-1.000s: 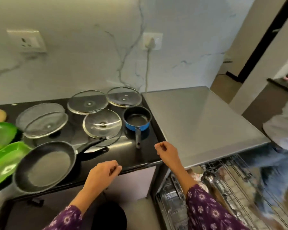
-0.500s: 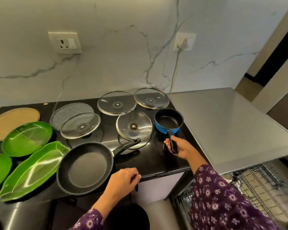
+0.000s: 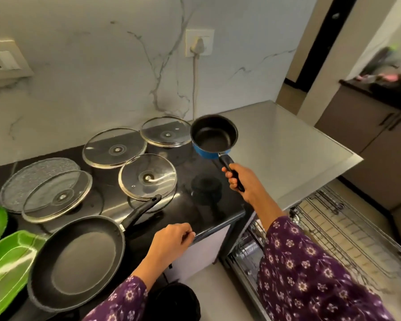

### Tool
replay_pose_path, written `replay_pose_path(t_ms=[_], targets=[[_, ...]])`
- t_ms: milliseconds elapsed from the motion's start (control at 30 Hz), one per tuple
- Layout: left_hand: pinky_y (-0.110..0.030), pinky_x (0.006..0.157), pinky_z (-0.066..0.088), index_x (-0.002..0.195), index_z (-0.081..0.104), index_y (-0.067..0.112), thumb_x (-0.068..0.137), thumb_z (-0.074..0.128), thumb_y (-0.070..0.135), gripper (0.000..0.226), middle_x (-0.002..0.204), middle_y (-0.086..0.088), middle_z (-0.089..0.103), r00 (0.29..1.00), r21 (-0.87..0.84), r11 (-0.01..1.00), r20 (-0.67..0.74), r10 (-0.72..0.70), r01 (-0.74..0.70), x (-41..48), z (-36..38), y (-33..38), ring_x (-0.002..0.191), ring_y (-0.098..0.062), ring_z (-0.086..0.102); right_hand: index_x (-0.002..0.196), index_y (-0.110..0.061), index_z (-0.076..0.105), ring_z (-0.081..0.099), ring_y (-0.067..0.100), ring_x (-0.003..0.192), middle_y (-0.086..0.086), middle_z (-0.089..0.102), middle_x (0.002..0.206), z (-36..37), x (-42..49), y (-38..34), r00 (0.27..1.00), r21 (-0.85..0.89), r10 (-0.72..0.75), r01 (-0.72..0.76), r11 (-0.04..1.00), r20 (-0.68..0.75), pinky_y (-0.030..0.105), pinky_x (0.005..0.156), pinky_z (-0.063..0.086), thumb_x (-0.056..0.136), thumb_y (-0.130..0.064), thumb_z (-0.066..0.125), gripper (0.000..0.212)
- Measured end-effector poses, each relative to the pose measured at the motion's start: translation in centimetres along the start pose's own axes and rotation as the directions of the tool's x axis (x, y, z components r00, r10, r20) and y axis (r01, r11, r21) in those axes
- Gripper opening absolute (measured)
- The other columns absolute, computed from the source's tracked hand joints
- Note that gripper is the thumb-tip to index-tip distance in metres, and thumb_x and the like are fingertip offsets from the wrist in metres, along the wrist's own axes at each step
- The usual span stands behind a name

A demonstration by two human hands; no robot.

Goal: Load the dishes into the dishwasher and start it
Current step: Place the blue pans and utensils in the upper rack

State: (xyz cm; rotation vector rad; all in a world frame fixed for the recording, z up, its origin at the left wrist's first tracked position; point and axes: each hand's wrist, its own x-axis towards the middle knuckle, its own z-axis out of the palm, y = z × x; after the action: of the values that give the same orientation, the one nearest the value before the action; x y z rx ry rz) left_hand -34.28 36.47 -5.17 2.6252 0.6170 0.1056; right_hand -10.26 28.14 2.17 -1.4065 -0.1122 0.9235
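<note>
open room over the bare steel top; left side blocked by glass lids and frying pan.
</note>
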Motion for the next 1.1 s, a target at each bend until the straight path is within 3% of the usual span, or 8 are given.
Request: replay_pose_path(t_ms=[267, 400, 467, 600, 700, 800, 900, 1100], targets=[[-0.022, 0.058, 0.033, 0.083, 0.055, 0.027, 0.093, 0.048, 0.040, 0.018, 0.080, 0.012, 0.060, 0.978, 0.002, 0.982, 0.087, 0.189, -0.190, 5.7, 2.4, 5.8, 0.075, -0.010, 0.058, 0.085, -0.010, 0.067, 0.041, 0.007, 0.039, 0.000, 0.057, 0.057, -11.1, -4.9, -2.7, 0.908, -0.207, -0.282, 0.225, 0.952, -0.309, 0.017, 0.039, 0.034, 0.097, -0.028, 0.046, 0.030], [-0.026, 0.061, 0.042, 0.078, 0.049, 0.027, 0.094, 0.048, 0.040, 0.020, 0.074, 0.012, 0.054, 0.949, -0.009, 0.960, 0.145, 0.280, -0.281, 9.1, 3.9, 10.4, 0.076, -0.012, 0.059, 0.087, -0.011, 0.070, 0.044, 0.011, 0.041, 0.003, 0.063, 0.058, -18.9, -6.6, -2.1, 0.787, -0.295, -0.345, 0.217, 0.931, -0.511, 0.025, 0.044, 0.039, 0.097, -0.037, 0.042, 0.040], [-0.030, 0.066, 0.047, 0.080, 0.050, 0.026, 0.094, 0.048, 0.039, 0.020, 0.076, 0.010, 0.057, 0.935, -0.009, 0.948, 0.165, 0.315, -0.318, 10.8, 4.8, 12.7, 0.078, -0.014, 0.060, 0.077, -0.016, 0.069, 0.045, 0.015, 0.043, 0.008, 0.064, 0.060, -22.5, -7.3, -1.7, 0.717, -0.348, -0.376, 0.195, 0.917, -0.588, 0.030, 0.047, 0.040, 0.096, -0.037, 0.043, 0.038], [-0.029, 0.066, 0.044, 0.090, 0.057, 0.022, 0.093, 0.048, 0.040, 0.021, 0.085, 0.004, 0.065, 0.899, 0.006, 0.917, 0.198, 0.390, -0.399, 14.6, 7.1, 17.7, 0.082, -0.018, 0.062, 0.070, -0.015, 0.067, 0.046, 0.010, 0.043, 0.001, 0.066, 0.058, -29.5, -8.7, -1.0, 0.628, -0.412, -0.427, 0.181, 0.893, -0.651, 0.026, 0.042, 0.039, 0.094, -0.037, 0.046, 0.039], [-0.026, 0.060, 0.036, 0.091, 0.058, 0.023, 0.093, 0.049, 0.037, 0.017, 0.084, 0.004, 0.064, 0.859, 0.008, 0.877, 0.210, 0.468, -0.480, 18.0, 9.2, 21.8, 0.082, -0.018, 0.061, 0.068, -0.015, 0.068, 0.044, 0.006, 0.041, -0.004, 0.063, 0.052, -35.0, -9.5, 0.2, 0.579, -0.455, -0.434, 0.120, 0.882, -0.690, 0.020, 0.040, 0.037, 0.094, -0.038, 0.048, 0.041], [-0.022, 0.051, 0.027, 0.085, 0.058, 0.023, 0.093, 0.050, 0.034, 0.016, 0.070, 0.010, 0.053, 0.819, 0.006, 0.837, 0.213, 0.533, -0.547, 21.4, 11.0, 25.5, 0.068, -0.013, 0.056, 0.066, -0.014, 0.069, 0.040, 0.011, 0.040, -0.005, 0.051, 0.045, -40.2, -10.0, 2.3, 0.532, -0.519, -0.437, -0.004, 0.855, -0.725, 0.023, 0.042, 0.033, 0.095, -0.037, 0.050, 0.042], [-0.013, 0.048, 0.022, 0.081, 0.057, 0.022, 0.094, 0.052, 0.031, 0.017, 0.064, 0.014, 0.049, 0.804, -0.035, 0.824, 0.200, 0.560, -0.565, 24.9, 13.1, 28.7, 0.055, -0.003, 0.046, 0.071, -0.016, 0.068, 0.037, 0.003, 0.033, -0.005, 0.048, 0.045, -45.2, -10.0, 4.9, 0.504, -0.534, -0.412, -0.119, 0.837, -0.759, 0.014, 0.035, 0.028, 0.096, -0.033, 0.052, 0.034], [-0.014, 0.055, 0.032, 0.087, 0.058, 0.016, 0.095, 0.053, 0.027, 0.014, 0.078, 0.006, 0.058, 0.750, -0.052, 0.773, 0.213, 0.627, -0.632, 30.6, 17.1, 32.8, 0.067, -0.009, 0.053, 0.103, -0.017, 0.071, 0.043, 0.010, 0.041, 0.000, 0.057, 0.056, -52.1, -6.8, 9.4, 0.595, -0.620, -0.355, -0.324, 0.715, -0.721, 0.022, 0.039, 0.034, 0.096, -0.034, 0.050, 0.028]])
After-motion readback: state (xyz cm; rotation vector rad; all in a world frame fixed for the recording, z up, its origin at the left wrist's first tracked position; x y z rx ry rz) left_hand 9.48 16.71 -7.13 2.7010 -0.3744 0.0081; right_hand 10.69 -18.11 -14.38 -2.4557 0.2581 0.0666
